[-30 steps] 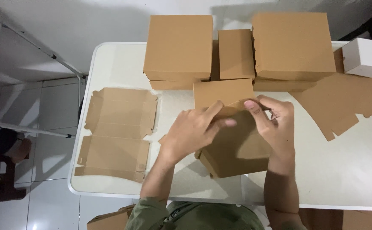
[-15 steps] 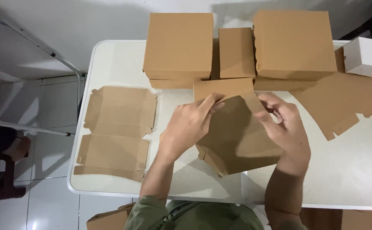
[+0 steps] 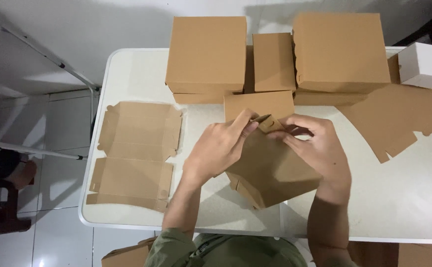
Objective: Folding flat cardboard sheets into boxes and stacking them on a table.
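Observation:
A half-folded brown cardboard box point(image 3: 270, 170) lies tilted on the white table point(image 3: 142, 74) in front of me. My left hand point(image 3: 221, 146) pinches a small flap at the box's far edge between thumb and fingers. My right hand point(image 3: 315, 148) grips the same far edge from the right, fingers curled over the cardboard. The box's open lid panel point(image 3: 258, 105) stands behind both hands.
A flat unfolded box blank point(image 3: 137, 153) lies at the table's left. Folded brown boxes point(image 3: 207, 52) point(image 3: 342, 49) stack along the far edge, with a narrower one point(image 3: 274, 62) between. Another flat blank point(image 3: 399, 118) and a small white box point(image 3: 425, 64) sit at the right.
The box has turned and tilted under my hands. Both hands have shifted up to its far edge, and my fingers have closed on the small flap there.

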